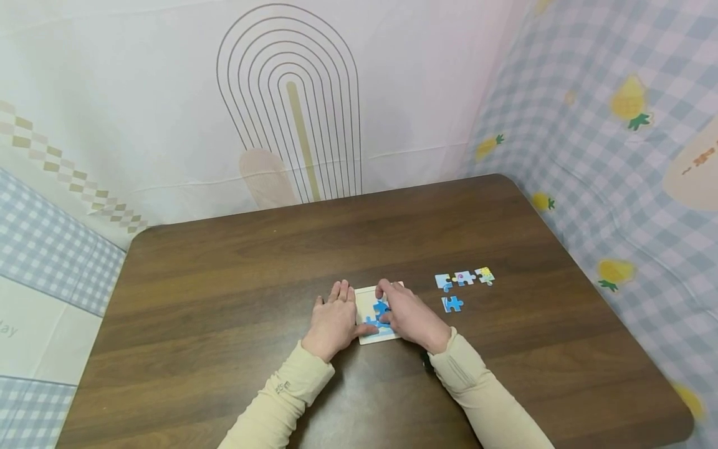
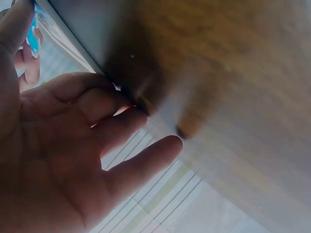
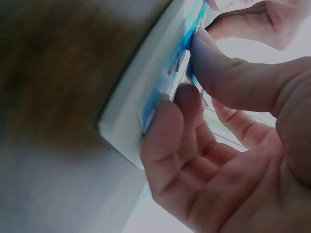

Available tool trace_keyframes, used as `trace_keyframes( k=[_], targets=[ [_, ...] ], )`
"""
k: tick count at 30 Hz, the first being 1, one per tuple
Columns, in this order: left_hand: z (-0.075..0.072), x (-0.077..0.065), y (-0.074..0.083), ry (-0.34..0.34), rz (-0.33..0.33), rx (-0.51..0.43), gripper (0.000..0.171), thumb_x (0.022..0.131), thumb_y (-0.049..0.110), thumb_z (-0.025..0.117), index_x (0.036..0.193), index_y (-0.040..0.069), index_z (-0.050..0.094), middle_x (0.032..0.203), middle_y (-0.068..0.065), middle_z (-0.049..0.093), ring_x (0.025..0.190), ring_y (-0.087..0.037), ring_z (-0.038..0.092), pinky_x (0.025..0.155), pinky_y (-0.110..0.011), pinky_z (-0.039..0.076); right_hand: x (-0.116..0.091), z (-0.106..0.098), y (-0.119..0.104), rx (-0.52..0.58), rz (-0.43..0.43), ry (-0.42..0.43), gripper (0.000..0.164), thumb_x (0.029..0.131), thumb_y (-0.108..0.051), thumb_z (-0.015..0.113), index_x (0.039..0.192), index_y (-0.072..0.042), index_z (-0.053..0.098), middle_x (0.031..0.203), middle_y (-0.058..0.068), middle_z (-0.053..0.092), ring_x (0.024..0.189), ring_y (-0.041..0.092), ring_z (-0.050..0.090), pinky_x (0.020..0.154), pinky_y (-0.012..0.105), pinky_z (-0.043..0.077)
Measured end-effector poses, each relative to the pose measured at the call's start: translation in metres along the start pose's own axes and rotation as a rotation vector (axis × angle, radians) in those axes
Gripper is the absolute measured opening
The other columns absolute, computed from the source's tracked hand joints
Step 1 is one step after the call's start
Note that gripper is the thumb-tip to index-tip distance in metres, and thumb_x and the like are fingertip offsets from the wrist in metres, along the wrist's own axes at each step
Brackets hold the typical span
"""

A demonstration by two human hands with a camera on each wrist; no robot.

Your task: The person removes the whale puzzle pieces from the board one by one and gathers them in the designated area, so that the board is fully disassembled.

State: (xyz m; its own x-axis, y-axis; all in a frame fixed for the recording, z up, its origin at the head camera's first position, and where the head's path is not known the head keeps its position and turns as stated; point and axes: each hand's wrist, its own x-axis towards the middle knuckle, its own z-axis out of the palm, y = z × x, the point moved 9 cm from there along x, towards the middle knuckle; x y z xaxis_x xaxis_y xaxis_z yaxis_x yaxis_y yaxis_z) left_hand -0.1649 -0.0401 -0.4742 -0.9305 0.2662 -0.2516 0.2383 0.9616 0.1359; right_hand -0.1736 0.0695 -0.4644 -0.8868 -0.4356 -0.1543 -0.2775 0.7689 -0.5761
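A pale square puzzle tray (image 1: 366, 302) lies on the table between both hands, with blue puzzle pieces (image 1: 386, 331) along its near side. My left hand (image 1: 333, 321) rests flat at the tray's left edge, fingers stretched out and thumb over the blue pieces. From the right, my right hand (image 1: 414, 315) reaches over the tray and pinches a blue puzzle piece (image 1: 381, 308) between thumb and fingers. In the right wrist view the held piece (image 3: 193, 77) shows as a blue edge under the thumb, close over the tray (image 3: 119, 128). The fingers hide part of it.
To the right of the tray, a row of loose puzzle pieces (image 1: 464, 278) lies on the brown table (image 1: 235, 280). A single blue piece (image 1: 452, 304) sits nearer than that row. Patterned cloth (image 1: 409, 81) hangs behind the table and along its sides.
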Motion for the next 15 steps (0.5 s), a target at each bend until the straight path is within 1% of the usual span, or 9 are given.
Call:
trace_keyframes(
  k=[4,8,11,15],
  targets=[
    [0.0,0.002,0.0,-0.017,-0.012,-0.004,0.103,0.078,0.07,0.062,0.146,-0.004,0.039,0.152,-0.019,0.034,0.143,-0.029,0.029,0.105,-0.059,0.033,-0.001,-0.001,0.001,0.036,-0.015,0.026,0.03,0.088,-0.005,0.071,0.107,-0.014,0.05,0.075,-0.001,0.05,0.065,0.014,0.049,0.059,0.029,0.044],
    [-0.001,0.003,0.0,-0.021,-0.019,0.007,0.103,0.078,0.07,0.062,0.146,-0.004,0.039,0.152,-0.019,0.035,0.143,-0.029,0.029,0.105,-0.059,0.033,-0.002,-0.003,0.002,0.035,-0.018,0.056,0.024,0.091,-0.012,0.069,0.107,-0.017,0.052,0.072,-0.005,0.05,0.058,0.012,0.048,0.051,0.028,0.042],
    [-0.001,0.003,0.0,-0.018,-0.019,0.016,0.103,0.077,0.071,0.062,0.145,-0.004,0.04,0.152,-0.018,0.036,0.143,-0.029,0.03,0.105,-0.059,0.033,-0.003,-0.007,0.003,0.053,-0.016,0.088,0.022,0.091,-0.015,0.069,0.107,-0.018,0.055,0.073,-0.006,0.051,0.057,0.011,0.048,0.051,0.028,0.043],
    [0.0,0.002,0.0,-0.017,-0.013,0.01,0.103,0.078,0.071,0.061,0.145,-0.004,0.04,0.152,-0.018,0.036,0.142,-0.029,0.03,0.105,-0.058,0.033,-0.008,-0.016,0.005,0.151,0.004,0.133,0.021,0.089,-0.016,0.072,0.106,-0.019,0.058,0.074,-0.007,0.054,0.059,0.011,0.05,0.056,0.029,0.045]
  ],
)
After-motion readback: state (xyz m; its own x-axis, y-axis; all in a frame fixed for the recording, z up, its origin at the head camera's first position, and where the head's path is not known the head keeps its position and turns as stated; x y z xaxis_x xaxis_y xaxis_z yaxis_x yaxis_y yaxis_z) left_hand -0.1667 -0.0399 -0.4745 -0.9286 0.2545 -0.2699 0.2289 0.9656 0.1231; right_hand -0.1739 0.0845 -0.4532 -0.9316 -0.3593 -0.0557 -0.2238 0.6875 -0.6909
